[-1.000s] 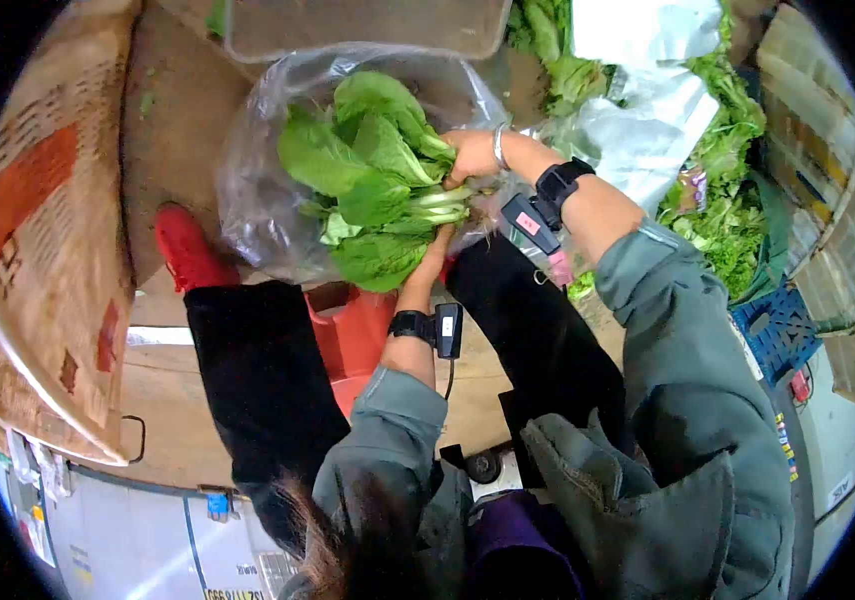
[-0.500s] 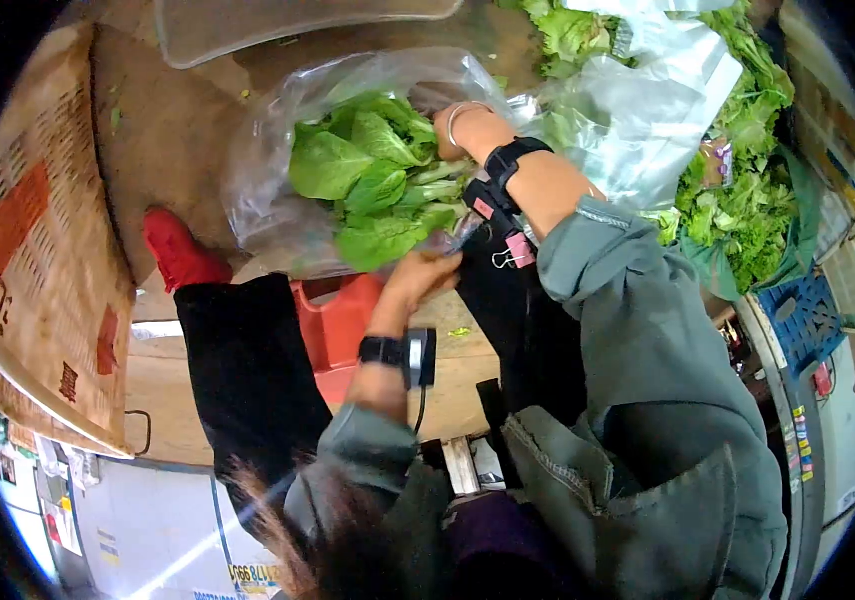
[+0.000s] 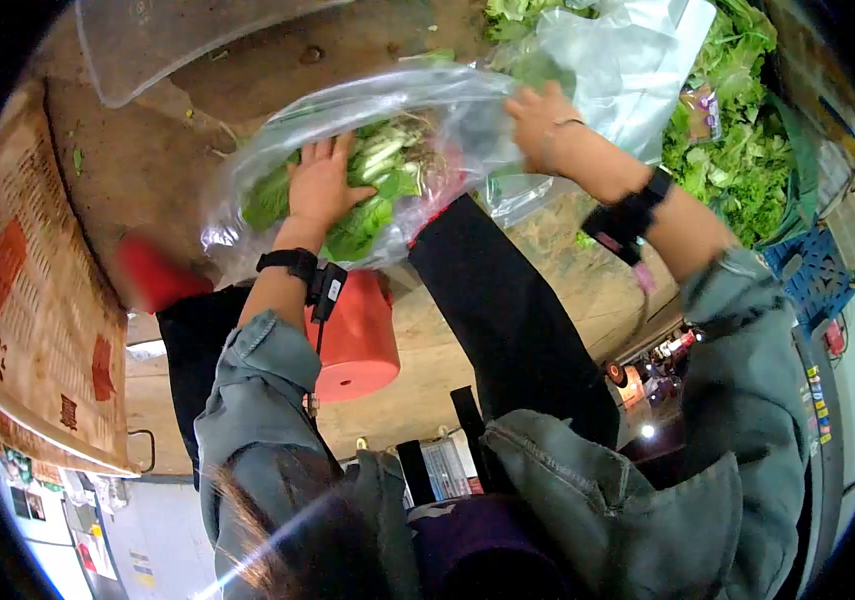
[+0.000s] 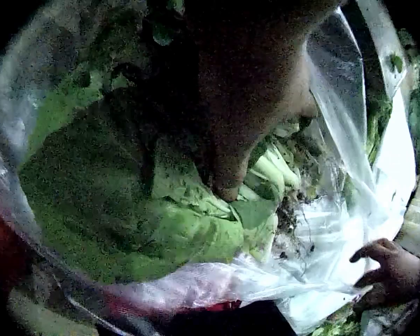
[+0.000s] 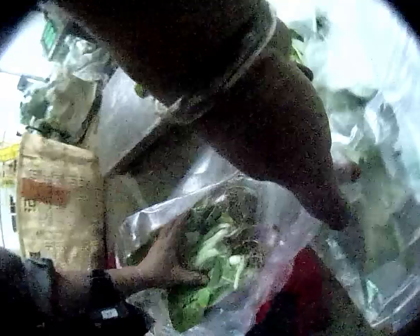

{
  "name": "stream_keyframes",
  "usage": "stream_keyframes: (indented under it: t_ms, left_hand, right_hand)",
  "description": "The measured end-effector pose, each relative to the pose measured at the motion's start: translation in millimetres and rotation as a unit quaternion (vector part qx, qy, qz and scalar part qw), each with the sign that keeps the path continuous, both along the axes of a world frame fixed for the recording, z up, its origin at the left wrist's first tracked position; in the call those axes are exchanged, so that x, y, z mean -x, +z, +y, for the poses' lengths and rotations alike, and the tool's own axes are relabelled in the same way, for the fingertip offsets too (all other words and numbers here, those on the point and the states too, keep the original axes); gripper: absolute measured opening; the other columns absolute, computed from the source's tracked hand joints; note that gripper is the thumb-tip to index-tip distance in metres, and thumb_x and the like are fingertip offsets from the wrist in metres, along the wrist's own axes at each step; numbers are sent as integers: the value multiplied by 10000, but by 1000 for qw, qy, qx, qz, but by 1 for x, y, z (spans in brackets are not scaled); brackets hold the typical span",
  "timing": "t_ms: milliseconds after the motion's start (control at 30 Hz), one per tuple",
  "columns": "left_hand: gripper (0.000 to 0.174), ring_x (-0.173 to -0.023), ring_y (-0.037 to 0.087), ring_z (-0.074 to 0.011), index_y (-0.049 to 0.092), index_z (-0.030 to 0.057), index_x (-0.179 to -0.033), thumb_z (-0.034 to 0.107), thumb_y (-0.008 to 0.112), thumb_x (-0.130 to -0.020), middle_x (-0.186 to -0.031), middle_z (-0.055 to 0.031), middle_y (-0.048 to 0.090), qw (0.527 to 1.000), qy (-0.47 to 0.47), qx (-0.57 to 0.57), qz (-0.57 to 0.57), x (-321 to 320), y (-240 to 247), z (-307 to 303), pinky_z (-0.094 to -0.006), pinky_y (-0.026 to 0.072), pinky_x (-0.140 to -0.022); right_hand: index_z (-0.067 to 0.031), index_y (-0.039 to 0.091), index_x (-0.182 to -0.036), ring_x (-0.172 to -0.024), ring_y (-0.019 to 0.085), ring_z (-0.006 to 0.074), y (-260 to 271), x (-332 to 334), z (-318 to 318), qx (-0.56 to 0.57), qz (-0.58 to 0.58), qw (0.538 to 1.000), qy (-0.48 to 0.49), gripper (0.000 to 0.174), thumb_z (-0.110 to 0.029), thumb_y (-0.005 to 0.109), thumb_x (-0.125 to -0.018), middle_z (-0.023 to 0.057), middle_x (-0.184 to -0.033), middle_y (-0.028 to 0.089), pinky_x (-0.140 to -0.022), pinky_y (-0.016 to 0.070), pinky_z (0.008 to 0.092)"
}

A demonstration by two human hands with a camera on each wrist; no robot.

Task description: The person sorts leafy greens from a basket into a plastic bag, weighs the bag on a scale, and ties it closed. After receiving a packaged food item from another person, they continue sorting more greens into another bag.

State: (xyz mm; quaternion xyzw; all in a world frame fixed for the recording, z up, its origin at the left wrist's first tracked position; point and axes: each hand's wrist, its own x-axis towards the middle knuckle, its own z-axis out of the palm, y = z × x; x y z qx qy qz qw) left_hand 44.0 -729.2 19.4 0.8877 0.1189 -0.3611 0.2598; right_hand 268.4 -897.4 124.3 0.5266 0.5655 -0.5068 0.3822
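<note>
A clear plastic bag [image 3: 278, 135] lies in front of me with leafy greens [image 3: 373, 215] inside it, their pale stems and roots pointing right. My left hand [image 3: 323, 190] presses down on the greens with its fingers spread. In the left wrist view the thumb rests against the leaves [image 4: 126, 210] near the stems. My right hand [image 3: 548, 125] is at the right end of the bag, beside a pile of white and clear plastic bags [image 3: 628, 80]. Its fingers look spread in the head view, and the right wrist view mostly hides the fingertips.
Loose lettuce [image 3: 728, 170] is heaped at the right, with a blue crate [image 3: 813, 280] below it. A woven basket [image 3: 58, 320] stands at the left. A red stool [image 3: 358, 340] is between the legs, and a clear tub [image 3: 178, 40] sits at the back.
The greens have gone deeper into the bag, leftward. My left hand has moved from below the greens onto them, while the right hand has left the stems and moved right.
</note>
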Motion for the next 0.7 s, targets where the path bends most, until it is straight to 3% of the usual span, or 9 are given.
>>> stream_keyframes:
  t_ms: [167,200,267,467,500,567,633,667,700]
  left_hand:
    - [1003,-1224,263,-360,182,171,-1337,470,725,-549,-1343,-184,254,997,72,-25,11,-19,12,-13,-494,251,-977]
    - [996,-1225,254,-369,199,131,-1328,469,725,-553,-1339,-194,254,995,96,-4,-36,-19,9,-16,-450,261,-986]
    - [999,-1217,264,-360,189,132,-1332,437,736,-555,-1324,-180,278,994,105,6,-29,-18,-4,-21,-448,272,-979]
    - [1006,-1228,241,-341,172,127,-1339,459,725,-567,-1338,-171,248,995,93,-28,-23,-44,-16,12,-407,231,-1015]
    - [867,-1215,270,-313,368,78,-1239,498,706,-560,-1309,-142,315,989,128,6,78,-48,-14,16,-432,275,-970]
    - [907,-1243,223,-330,336,92,-1269,551,672,-563,-1343,-160,255,991,110,-56,45,-57,4,18,-521,232,-961]
    - [930,-1254,192,-344,313,101,-1285,580,652,-564,-1355,-171,223,991,110,-71,-12,-50,7,8,-559,207,-950]
    - [953,-1265,161,-357,291,109,-1302,609,632,-565,-1367,-183,192,989,107,-86,-63,-48,9,4,-597,182,-940]
    - [949,-1273,89,-396,226,148,-1337,585,632,-598,-1380,-194,146,994,88,-71,6,-57,24,1,-585,137,-967]
  right_hand:
    - [-122,632,-692,-954,463,241,88,18,34,-82,128,966,-208,198,-320,617,-691,30,-919,547,-790,386,340]
    - [-122,632,-692,-954,463,241,94,12,41,-84,128,966,-208,198,-320,617,-691,30,-919,547,-790,386,340]
    - [-82,591,-661,-897,487,250,103,-1,56,-340,44,915,-214,161,-238,628,-677,38,-870,542,-743,405,333]
    - [-36,593,-807,-916,512,249,137,-18,71,-483,-99,845,-205,208,-194,637,-679,73,-955,553,-775,418,358]
    - [-36,593,-807,-916,512,249,130,-17,66,-482,-99,847,-201,208,-194,637,-679,73,-955,553,-775,418,358]
    - [-58,555,-995,-912,524,276,90,-13,40,-536,-122,633,-546,315,-269,537,-762,123,-941,564,-778,435,396]
    - [-42,449,-1145,-934,529,323,8,3,-20,-273,-141,582,-753,476,-282,538,-743,189,-1018,544,-798,429,408]
    - [-11,431,-1155,-918,541,345,-37,21,-46,-147,-113,756,-628,550,-318,564,-719,215,-1081,520,-810,423,400]
    - [-27,433,-1168,-989,516,326,-57,42,-44,-76,-38,830,-551,563,-347,564,-724,203,-1114,510,-829,412,398]
